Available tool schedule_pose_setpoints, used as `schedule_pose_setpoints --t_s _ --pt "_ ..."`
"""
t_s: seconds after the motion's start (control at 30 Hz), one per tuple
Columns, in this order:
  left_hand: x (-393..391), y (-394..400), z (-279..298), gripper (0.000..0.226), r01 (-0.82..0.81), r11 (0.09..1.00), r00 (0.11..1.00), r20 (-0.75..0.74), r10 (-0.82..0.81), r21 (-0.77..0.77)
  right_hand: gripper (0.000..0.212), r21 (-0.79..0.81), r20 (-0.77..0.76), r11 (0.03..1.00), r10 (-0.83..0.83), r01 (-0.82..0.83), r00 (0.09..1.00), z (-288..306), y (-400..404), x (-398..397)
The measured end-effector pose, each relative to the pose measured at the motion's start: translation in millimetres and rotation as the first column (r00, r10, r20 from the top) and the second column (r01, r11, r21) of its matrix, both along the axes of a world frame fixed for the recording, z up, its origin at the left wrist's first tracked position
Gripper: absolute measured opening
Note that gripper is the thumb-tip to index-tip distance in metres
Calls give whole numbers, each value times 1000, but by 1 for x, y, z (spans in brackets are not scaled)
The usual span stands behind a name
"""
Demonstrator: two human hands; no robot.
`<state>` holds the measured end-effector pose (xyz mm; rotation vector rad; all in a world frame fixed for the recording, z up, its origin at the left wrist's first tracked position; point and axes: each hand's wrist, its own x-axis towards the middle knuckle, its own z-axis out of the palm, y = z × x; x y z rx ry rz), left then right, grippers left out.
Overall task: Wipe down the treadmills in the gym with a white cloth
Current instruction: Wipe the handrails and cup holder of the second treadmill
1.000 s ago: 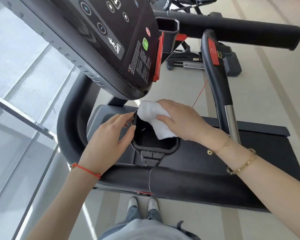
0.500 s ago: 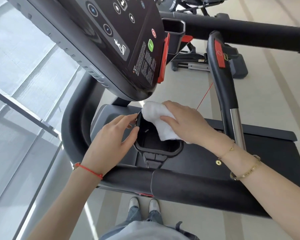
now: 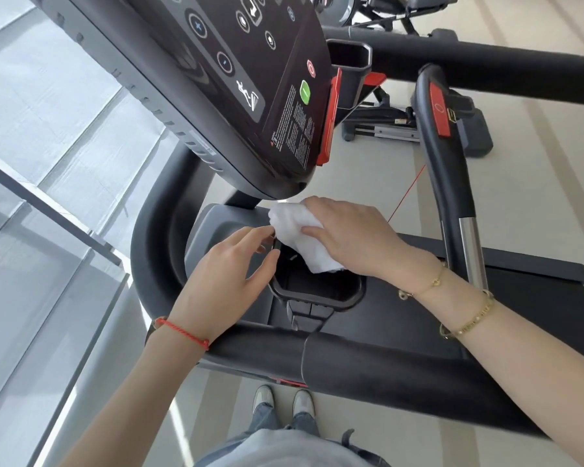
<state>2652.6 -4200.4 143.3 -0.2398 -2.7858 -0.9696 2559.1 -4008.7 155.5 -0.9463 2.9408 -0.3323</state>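
A black treadmill fills the view, its console tilted overhead and its padded front bar across the bottom. Below the console sits a black cup holder. My right hand grips a bunched white cloth and presses it over the holder's far rim. My left hand rests at the holder's left rim, thumb and fingers curled round its edge. Part of the cloth hangs down into the holder.
A curved black handle with a red button and chrome section rises at the right. Another cup holder sits beside the console. A second machine stands on the pale floor beyond. Glass panels run along the left. My shoes show below.
The cloth and my right hand have slid a little up the holder's far rim toward the console. My left hand stays at the left rim.
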Motion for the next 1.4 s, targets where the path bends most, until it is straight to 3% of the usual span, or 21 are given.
schedule_pose_setpoints --t_s 0.2,0.4,0.53,0.63,0.87,1.1,1.23,1.4 --pt "0 -1 1 44 3 1000 1000 29 -4 11 34 -230 306 908 -274 351 912 -11 34 33" --pt "0 -2 0 42 1 1000 1000 28 -1 2 28 -222 378 908 -255 354 890 0 18 10" --pt "0 -1 0 41 13 1000 999 33 -13 -3 40 -384 437 736 -387 558 812 -9 17 56" --pt "0 -1 0 40 18 1000 999 29 -18 -2 58 -447 549 633 -364 632 752 -13 17 86" --pt "-2 -2 -5 40 22 1000 1000 19 -22 3 38 -335 505 735 -389 590 771 2 14 39" --pt "-3 -3 -6 39 34 999 999 6 -34 16 56 -389 672 604 -331 696 663 -10 19 98" --pt "-3 -3 -7 38 28 1000 1000 -2 -28 5 51 -356 583 695 -357 625 730 -6 23 65" --pt "-3 -2 -6 40 9 1000 1000 -14 -9 -5 32 -155 284 966 -155 205 946 4 21 9"
